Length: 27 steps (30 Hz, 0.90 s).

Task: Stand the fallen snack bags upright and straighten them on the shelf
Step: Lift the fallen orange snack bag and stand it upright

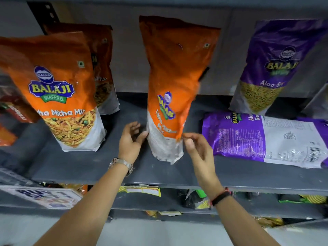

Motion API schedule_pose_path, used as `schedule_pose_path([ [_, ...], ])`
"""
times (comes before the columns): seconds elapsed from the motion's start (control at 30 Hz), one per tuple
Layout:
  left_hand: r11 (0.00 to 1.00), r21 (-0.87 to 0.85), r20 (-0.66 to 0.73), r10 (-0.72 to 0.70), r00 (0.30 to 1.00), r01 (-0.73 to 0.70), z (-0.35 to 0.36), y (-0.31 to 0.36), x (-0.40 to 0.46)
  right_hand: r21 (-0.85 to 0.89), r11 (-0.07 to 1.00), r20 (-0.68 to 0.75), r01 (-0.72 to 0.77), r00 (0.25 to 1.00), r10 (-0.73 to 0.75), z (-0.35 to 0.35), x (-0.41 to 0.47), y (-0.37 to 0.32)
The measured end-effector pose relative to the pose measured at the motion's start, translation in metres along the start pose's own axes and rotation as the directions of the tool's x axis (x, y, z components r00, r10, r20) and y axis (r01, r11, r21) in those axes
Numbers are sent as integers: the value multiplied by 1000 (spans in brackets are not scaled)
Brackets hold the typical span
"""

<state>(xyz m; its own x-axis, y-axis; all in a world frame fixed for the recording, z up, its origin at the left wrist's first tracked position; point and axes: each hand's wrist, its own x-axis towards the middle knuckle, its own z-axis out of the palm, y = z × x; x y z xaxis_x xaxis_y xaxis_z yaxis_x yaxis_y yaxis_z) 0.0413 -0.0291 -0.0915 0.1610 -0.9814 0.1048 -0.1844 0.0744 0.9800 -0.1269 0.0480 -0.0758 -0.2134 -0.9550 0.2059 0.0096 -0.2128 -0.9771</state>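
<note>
Loose hands (pixel 132 137) flanking upright Balaji bag (pixel 170 96)

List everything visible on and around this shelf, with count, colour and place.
Tikha Mitha Mix bags: two, orange, upright at left, one behind the other.
Middle bag: one, orange, upright, turned sideways, centre.
Aloo Sev bag, standing: one, purple, right rear.
Aloo Sev bag, fallen: one, purple and white, flat at right front.
Red packets: count unclear, far left.
Shelf: one, dark grey.
Lower-shelf packets: several, mixed colours, below.
Wristwatch: one, silver, left wrist.
Wristband: one, black and red, right wrist.
Left hand: open, beside middle bag.
Right hand: fingers loosely curled by bag's right edge.
</note>
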Motion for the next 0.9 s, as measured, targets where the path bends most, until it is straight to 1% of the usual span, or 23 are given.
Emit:
schedule_pose_path([
  [0.07,989,-146,-23,27,999,-30,4,3,-13,36,999,-35,22,999,-21,0,4,-3],
  [0.13,961,-262,58,105,993,-87,5,4,-32,44,999,-26,-29,999,30,0,18,-3],
  [0.17,961,-244,131,165,978,-129,6,4,-41,18,997,7,-72,997,72,2,26,-3],
  [0.23,974,-80,270,227,936,-213,12,-1,-50,2,991,108,-133,985,132,9,40,0],
  [0.27,972,15,289,222,931,-236,13,-2,-49,19,991,152,-134,980,129,13,44,1],
  [0.3,967,78,275,214,937,-243,13,-3,-45,33,993,179,-116,978,108,15,44,3],
  [0.37,966,116,242,196,950,-229,5,-3,-31,34,996,154,-86,985,80,16,36,7],
  [0.43,974,121,207,165,964,-192,-8,-4,-16,21,998,34,-61,998,60,12,24,12],
  [0.5,984,79,178,141,974,-157,-16,-7,-5,-53,997,-47,-52,998,50,4,19,15],
  [0.53,990,35,174,130,976,-138,-16,-7,-4,-111,992,-49,-67,997,62,0,21,16],
  [0.57,994,-12,179,113,977,-113,-14,-6,-4,-161,983,-27,-85,996,82,-4,26,17],
  [0.63,996,-55,215,73,974,-63,-7,-5,-6,-202,974,74,-99,991,116,-11,39,15],
  [0.7,999,-20,257,36,966,-32,-3,-6,-6,-187,980,190,-70,976,106,-13,49,16],
  [0.73,1000,1,261,27,965,-29,-2,-6,-4,-190,980,211,-63,972,103,-12,51,18],
  [0.83,999,35,253,5,968,-15,-4,-8,3,-191,980,180,-62,979,97,-10,52,26],
  [0.9,998,52,273,4,962,-19,-5,-8,4,-195,979,163,-62,982,95,-9,51,26],
])
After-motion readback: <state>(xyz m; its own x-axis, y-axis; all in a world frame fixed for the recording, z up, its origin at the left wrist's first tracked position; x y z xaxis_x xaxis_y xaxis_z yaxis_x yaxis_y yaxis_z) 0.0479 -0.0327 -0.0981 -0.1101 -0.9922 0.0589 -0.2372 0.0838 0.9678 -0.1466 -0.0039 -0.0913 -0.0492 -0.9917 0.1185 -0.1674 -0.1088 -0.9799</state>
